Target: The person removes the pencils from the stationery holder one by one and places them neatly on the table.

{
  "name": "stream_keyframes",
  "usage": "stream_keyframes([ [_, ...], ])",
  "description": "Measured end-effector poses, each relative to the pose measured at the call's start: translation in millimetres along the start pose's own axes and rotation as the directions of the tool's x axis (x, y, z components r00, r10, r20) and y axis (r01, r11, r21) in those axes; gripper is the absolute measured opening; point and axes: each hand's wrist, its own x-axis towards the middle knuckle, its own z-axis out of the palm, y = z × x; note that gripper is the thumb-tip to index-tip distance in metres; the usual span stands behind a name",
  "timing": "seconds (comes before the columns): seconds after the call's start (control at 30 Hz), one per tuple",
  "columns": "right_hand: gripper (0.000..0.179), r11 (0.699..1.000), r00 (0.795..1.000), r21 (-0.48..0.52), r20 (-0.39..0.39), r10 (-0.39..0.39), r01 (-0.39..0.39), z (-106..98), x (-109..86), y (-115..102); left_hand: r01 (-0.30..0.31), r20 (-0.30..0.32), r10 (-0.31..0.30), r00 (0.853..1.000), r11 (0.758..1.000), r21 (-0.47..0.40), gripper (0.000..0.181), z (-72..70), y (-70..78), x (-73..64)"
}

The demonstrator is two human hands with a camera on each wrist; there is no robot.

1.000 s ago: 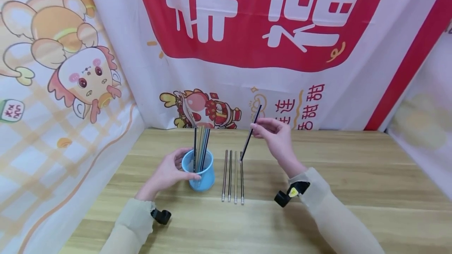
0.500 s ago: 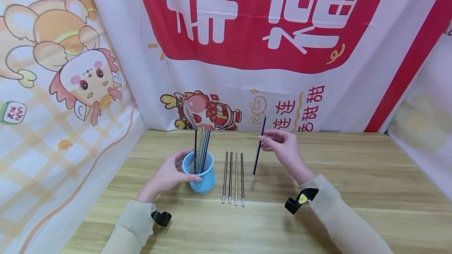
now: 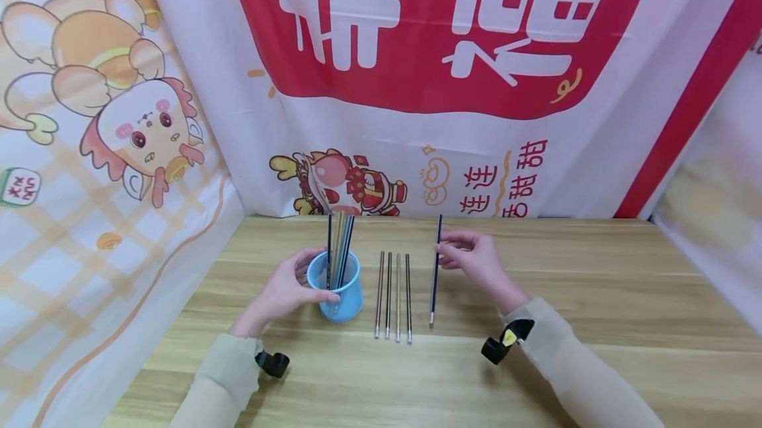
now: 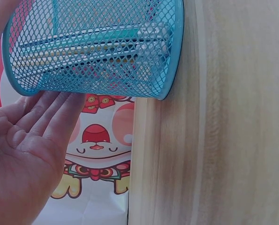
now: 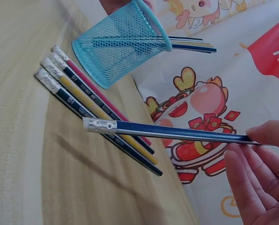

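Note:
My left hand [image 3: 292, 290] grips a light-blue mesh pencil cup [image 3: 348, 305], thumb at the near rim and fingers round the far side. Inside the cup, several pencils [image 3: 339, 249] stand leaning; their eraser ends sit at the bottom in the left wrist view. A dark blue pencil [image 3: 435, 279] is pinched between the thumb and fingers of my right hand [image 3: 476, 261], its white eraser end pointing toward me. The right wrist view shows this blue pencil [image 5: 177, 132] raised over the wood, its shadow below. To its left lies a row of pencils: red [image 5: 73, 63], dark, yellow [image 5: 97, 108] and dark.
The wooden table [image 3: 369, 388] ends at a white cloth backdrop with a red panel [image 3: 417, 84] and cartoon prints. A checked cartoon cloth [image 3: 119, 216] borders the left side. Black wrist cameras sit on both cuffs, the right one [image 3: 494, 350] above the table.
My right hand has moved right and toward me, bringing the blue pencil from over the row to its right side, more nearly parallel to the others. The left hand and cup have stayed put.

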Motion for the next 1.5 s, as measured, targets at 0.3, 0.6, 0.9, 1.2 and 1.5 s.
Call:
stream_keyframes([
  [0.3, 0.040, 0.991, 0.987, 0.004, 0.091, 0.134, -0.135, 9.3, 2.5, 25.9, -0.003, 0.000, 0.003, 1.000, 1.000, 0.006, 0.093, -0.7, -0.1, -0.3],
  [0.6, 0.039, 0.974, 0.969, 0.012, 0.103, 0.224, -0.226, 21.7, 3.9, 36.5, -0.001, -0.004, 0.001, 1.000, 1.000, 0.003, 0.093, -0.4, 0.1, -0.6],
  [0.9, 0.038, 0.962, 0.962, -0.097, 0.067, 0.264, -0.257, 35.6, 6.0, 33.0, 0.003, -0.006, -0.003, 1.000, 1.000, -0.006, 0.090, -0.3, 1.4, -0.5],
  [1.2, 0.040, 0.953, 0.966, -0.179, 0.039, 0.256, -0.245, 40.4, 8.1, 32.8, 0.006, -0.008, -0.006, 1.000, 1.000, -0.006, 0.090, -0.3, 0.6, -0.6],
  [1.5, 0.040, 0.956, 0.966, -0.154, 0.036, 0.256, -0.248, 40.3, 9.3, 35.1, 0.003, -0.008, -0.004, 1.000, 1.000, -0.005, 0.091, -0.1, 0.1, -0.3],
])
